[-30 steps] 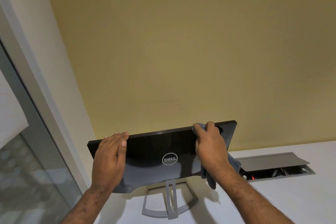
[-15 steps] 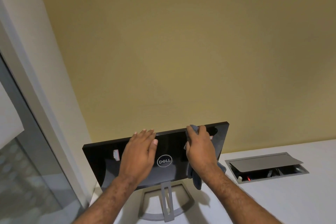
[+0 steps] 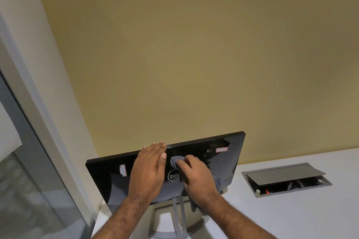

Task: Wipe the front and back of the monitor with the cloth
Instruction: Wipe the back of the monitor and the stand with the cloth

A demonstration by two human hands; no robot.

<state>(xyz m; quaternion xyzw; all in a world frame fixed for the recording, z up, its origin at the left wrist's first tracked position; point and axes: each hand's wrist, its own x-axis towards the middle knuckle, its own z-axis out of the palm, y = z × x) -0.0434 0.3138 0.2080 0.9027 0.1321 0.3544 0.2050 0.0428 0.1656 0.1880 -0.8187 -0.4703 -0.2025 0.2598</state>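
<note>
The glossy black flat-panel monitor point(image 3: 108, 176) stands on its grey metal stand point(image 3: 179, 217) on the white tabletop point(image 3: 291, 219), its logo-bearing back turned to the person, so this is the back-wiping part of the job. The left hand point(image 3: 148, 170) lies flat with straight fingers on the panel, fingertips reaching the top edge, holding nothing; it most likely braces the thin screen so that rubbing does not rock or tip it. The right hand point(image 3: 196, 175) has its fingers curled round the bunched grey-blue cloth point(image 3: 175, 161) and presses it to the panel just above the round logo, close beside the left hand; the loose tail hangs under the wrist. To the right, well apart, a grey cable hatch point(image 3: 285, 177) is set in the tabletop, its lid propped ajar.
</note>
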